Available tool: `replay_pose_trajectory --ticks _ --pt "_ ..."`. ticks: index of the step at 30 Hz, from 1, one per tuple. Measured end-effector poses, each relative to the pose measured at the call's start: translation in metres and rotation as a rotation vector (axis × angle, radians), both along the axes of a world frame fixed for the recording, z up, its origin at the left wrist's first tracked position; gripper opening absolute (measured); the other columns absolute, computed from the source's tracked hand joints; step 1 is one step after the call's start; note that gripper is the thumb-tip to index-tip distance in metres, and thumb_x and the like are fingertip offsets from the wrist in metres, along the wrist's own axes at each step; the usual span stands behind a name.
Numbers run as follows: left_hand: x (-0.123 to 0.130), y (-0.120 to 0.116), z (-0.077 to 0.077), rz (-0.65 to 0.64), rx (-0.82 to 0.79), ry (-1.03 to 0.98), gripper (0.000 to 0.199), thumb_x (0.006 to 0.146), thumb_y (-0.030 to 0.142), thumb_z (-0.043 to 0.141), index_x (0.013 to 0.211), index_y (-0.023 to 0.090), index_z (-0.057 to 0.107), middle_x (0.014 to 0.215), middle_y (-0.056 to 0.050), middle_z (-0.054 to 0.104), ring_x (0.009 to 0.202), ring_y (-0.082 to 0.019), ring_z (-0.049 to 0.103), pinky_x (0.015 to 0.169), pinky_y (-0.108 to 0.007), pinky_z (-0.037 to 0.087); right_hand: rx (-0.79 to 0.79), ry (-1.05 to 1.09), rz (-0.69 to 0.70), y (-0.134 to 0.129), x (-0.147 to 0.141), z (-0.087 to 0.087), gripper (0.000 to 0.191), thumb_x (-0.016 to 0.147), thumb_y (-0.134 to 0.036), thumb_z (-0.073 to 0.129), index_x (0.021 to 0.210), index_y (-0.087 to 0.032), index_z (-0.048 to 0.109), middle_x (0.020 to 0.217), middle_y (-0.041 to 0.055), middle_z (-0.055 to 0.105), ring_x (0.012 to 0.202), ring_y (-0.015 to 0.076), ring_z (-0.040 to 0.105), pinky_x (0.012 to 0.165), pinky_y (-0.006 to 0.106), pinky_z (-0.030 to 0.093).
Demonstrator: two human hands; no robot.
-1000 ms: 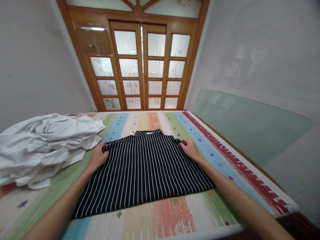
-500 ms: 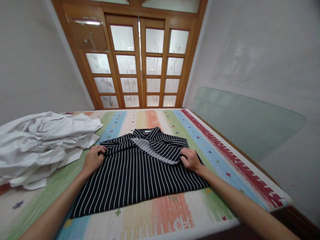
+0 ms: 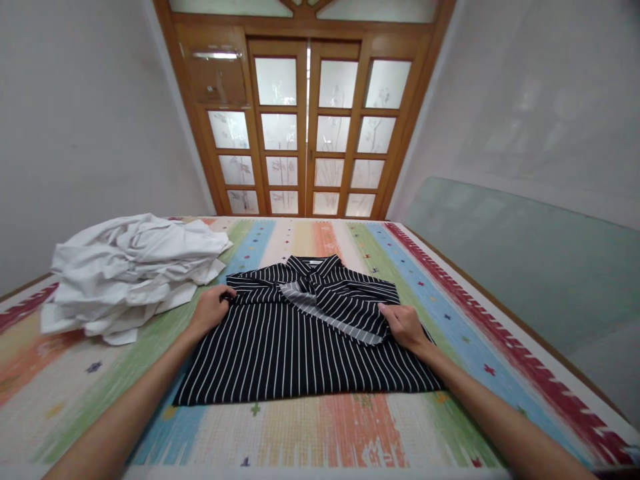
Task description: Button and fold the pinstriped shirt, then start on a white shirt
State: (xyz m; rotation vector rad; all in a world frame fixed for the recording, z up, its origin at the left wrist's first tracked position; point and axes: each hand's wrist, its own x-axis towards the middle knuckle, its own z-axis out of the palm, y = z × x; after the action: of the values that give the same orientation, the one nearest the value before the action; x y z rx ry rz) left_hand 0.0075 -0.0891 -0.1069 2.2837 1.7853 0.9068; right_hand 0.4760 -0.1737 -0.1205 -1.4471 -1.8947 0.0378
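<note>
A black shirt with white stripes (image 3: 280,353) lies folded in front of me, its collar pointing away. My left hand (image 3: 213,308) is closed on the shirt's left edge, just below the shoulder. On the other side, my right hand (image 3: 404,325) pinches a flap of the striped cloth near the right edge. Between the hands, a strip of the shirt's paler grey inner side shows diagonally below the collar. The fingertips of both hands are partly hidden by cloth.
A crumpled heap of white cloth (image 3: 135,267) sits to the left. Beneath everything spreads a colourful striped cover (image 3: 280,440). A pale green glass-like panel (image 3: 520,247) leans against the right wall, and wooden doors with panes (image 3: 310,133) stand at the back.
The view has swung left, so everything appears further right. My right hand has drawn the flap slightly down toward me, and the grey strip looks straighter. Both hands keep their grip.
</note>
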Motion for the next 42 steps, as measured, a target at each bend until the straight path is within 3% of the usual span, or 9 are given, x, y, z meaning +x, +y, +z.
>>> replay_pose_trajectory --ticks 4,10,15,20,25,29,32,38,42 --pt "-0.001 0.008 0.001 0.037 -0.031 0.03 0.057 0.06 0.015 0.042 0.113 0.017 0.065 0.116 -0.005 0.069 0.105 -0.024 0.065 0.1 -0.035 0.047 -0.025 -0.034 0.013 -0.001 -0.003 0.002 0.058 0.095 -0.047 0.033 0.046 -0.021 0.047 0.051 0.0054 0.061 0.048 0.015 0.052 0.055 0.028 0.031" --pt "0.003 0.029 0.015 -0.086 -0.17 0.003 0.062 0.068 0.028 0.044 0.127 0.015 0.058 0.131 -0.006 0.061 0.121 -0.027 0.055 0.108 -0.038 0.039 -0.04 -0.107 0.013 0.0 -0.003 -0.001 0.058 0.096 -0.046 0.032 0.048 -0.02 0.051 0.055 0.0064 0.064 0.05 0.0156 0.056 0.057 0.028 0.032" --pt "0.013 0.049 0.032 -0.124 -0.304 -0.033 0.053 0.084 0.042 0.028 0.102 0.016 0.07 0.105 -0.007 0.072 0.102 -0.026 0.064 0.093 -0.036 0.048 -0.034 -0.144 0.008 0.001 -0.003 -0.001 0.06 0.097 -0.046 0.03 0.047 -0.02 0.05 0.053 0.0059 0.062 0.05 0.0151 0.055 0.057 0.028 0.032" --pt "0.025 0.065 0.042 -0.2 -0.314 0.276 0.03 0.069 0.031 0.053 0.087 0.019 0.073 0.08 -0.004 0.072 0.076 -0.022 0.065 0.075 -0.029 0.049 -0.017 -0.148 0.007 0.001 -0.004 0.0 0.06 0.098 -0.045 0.03 0.048 -0.02 0.052 0.054 0.0061 0.063 0.051 0.0154 0.056 0.058 0.028 0.032" --pt "0.042 0.069 0.047 -0.257 -0.251 0.366 0.022 0.07 0.022 0.053 0.077 0.02 0.073 0.077 -0.005 0.07 0.075 -0.022 0.064 0.074 -0.029 0.048 -0.009 -0.149 0.013 0.0 -0.006 0.0 0.06 0.098 -0.043 0.029 0.046 -0.02 0.048 0.051 0.0049 0.06 0.048 0.014 0.052 0.056 0.028 0.029" --pt "0.056 0.064 0.044 -0.314 -0.154 0.325 0.025 0.078 0.023 0.049 0.09 0.019 0.07 0.088 -0.005 0.07 0.082 -0.02 0.063 0.078 -0.029 0.048 0.0 -0.15 0.02 0.0 -0.006 0.001 0.059 0.099 -0.041 0.03 0.046 -0.02 0.047 0.05 0.0038 0.058 0.047 0.0132 0.05 0.056 0.028 0.029" --pt "0.064 0.057 0.037 -0.351 -0.136 0.354 0.022 0.079 0.021 0.049 0.087 0.017 0.069 0.089 -0.007 0.069 0.082 -0.02 0.063 0.079 -0.029 0.049 0.007 -0.153 0.031 0.001 -0.005 -0.001 0.057 0.099 -0.039 0.032 0.047 -0.02 0.047 0.05 0.0031 0.058 0.048 0.013 0.052 0.057 0.028 0.029" --pt "0.072 0.047 0.02 -0.369 -0.051 0.361 0.041 0.069 0.004 0.044 0.1 0.017 0.068 0.106 -0.009 0.067 0.105 -0.023 0.06 0.099 -0.035 0.045 0.063 -0.167 -0.012 0.003 -0.004 0.0 0.046 0.093 -0.036 0.041 0.05 -0.02 0.046 0.051 0.0017 0.053 0.05 0.0139 0.049 0.057 0.028 0.031" --pt "0.077 0.041 0.016 -0.384 -0.054 0.291 0.049 0.066 0.002 0.043 0.107 0.016 0.066 0.109 -0.01 0.066 0.108 -0.024 0.059 0.101 -0.038 0.045 0.076 -0.16 -0.035 0.007 -0.022 0.016 0.025 0.087 -0.03 0.05 0.065 -0.02 0.055 0.069 0.0048 0.06 0.07 0.0188 0.054 0.07 0.03 0.039"
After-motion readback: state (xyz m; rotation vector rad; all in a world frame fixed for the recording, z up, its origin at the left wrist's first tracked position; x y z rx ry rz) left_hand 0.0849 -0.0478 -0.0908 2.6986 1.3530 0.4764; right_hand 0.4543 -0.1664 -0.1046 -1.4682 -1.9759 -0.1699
